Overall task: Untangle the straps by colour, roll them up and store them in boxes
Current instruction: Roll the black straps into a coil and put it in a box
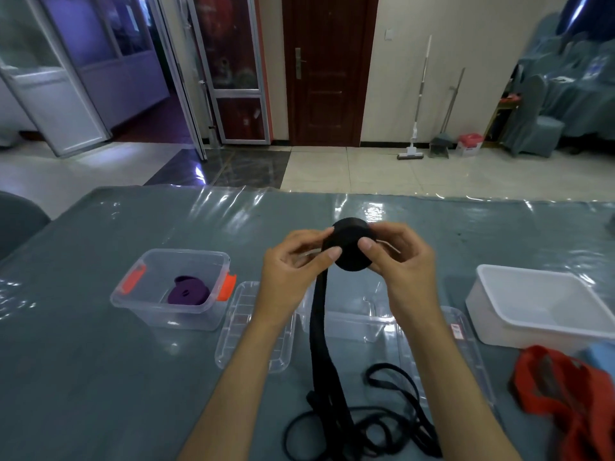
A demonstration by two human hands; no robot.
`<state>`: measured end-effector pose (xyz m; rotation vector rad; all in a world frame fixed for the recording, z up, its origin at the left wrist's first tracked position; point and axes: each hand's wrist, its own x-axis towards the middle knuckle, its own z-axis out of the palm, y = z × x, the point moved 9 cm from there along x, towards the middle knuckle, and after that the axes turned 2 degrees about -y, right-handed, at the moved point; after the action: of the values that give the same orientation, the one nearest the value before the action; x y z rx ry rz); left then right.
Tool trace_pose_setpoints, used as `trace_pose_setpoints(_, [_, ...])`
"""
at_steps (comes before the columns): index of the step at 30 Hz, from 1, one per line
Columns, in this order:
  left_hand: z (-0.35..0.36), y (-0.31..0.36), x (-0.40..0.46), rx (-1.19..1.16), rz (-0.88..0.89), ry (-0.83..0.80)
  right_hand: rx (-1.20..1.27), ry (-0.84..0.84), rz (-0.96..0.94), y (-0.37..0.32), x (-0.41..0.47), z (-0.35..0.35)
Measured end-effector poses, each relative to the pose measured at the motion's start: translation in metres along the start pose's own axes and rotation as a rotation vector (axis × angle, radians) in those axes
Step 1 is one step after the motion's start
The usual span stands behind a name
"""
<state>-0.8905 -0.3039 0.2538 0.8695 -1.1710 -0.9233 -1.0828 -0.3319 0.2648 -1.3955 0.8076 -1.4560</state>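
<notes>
A black roll point(349, 246) is pinched between the left hand point(293, 261) and right hand point(401, 252) above the worktop point(100, 361). A red label point(456, 330) on a lid point(466, 354) cannot be read.

Red strap point(565, 397) cut off bottom-right

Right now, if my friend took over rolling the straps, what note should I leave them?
Left hand and right hand both pinch the half-made black strap roll above the table.
Its loose tail hangs down to a tangled black strap heap at the table's near edge.
Done: rolled purple strap sits in the clear box with orange latches.
Left: finish the black roll and box it; a second clear box sits behind the hands. Then roll the red strap at the right, beside the white tub.
</notes>
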Motion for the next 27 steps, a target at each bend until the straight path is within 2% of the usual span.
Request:
trace_pose_setpoints(3, [0.002, -0.01, -0.012, -0.024, -0.043, -0.047, 0.058, -0.004, 0.073, 0.011, -0.014, -0.005])
trace_pose_setpoints(7, [0.004, -0.014, -0.023, -0.027, -0.064, -0.017, 0.045, -0.043, 0.152, 0.022, -0.034, -0.012])
trace_pose_setpoints(12, [0.022, -0.024, -0.033, 0.028, -0.15, -0.187, 0.084, 0.106, 0.106, 0.029, -0.054, -0.031])
trace_pose_setpoints(15, [0.018, -0.024, -0.035, 0.074, -0.152, -0.139, 0.118, 0.07, 0.112, 0.031, -0.056, -0.032])
trace_pose_setpoints(18, [0.018, -0.028, -0.041, 0.063, -0.158, -0.074, 0.076, 0.111, 0.107, 0.028, -0.059, -0.036])
trace_pose_setpoints(22, [0.029, -0.027, -0.044, 0.041, -0.172, -0.166, 0.084, 0.183, 0.041, 0.024, -0.065, -0.041])
trace_pose_setpoints(27, [0.021, -0.015, -0.038, 0.135, -0.107, -0.083, 0.074, 0.082, 0.098, 0.023, -0.065, -0.04])
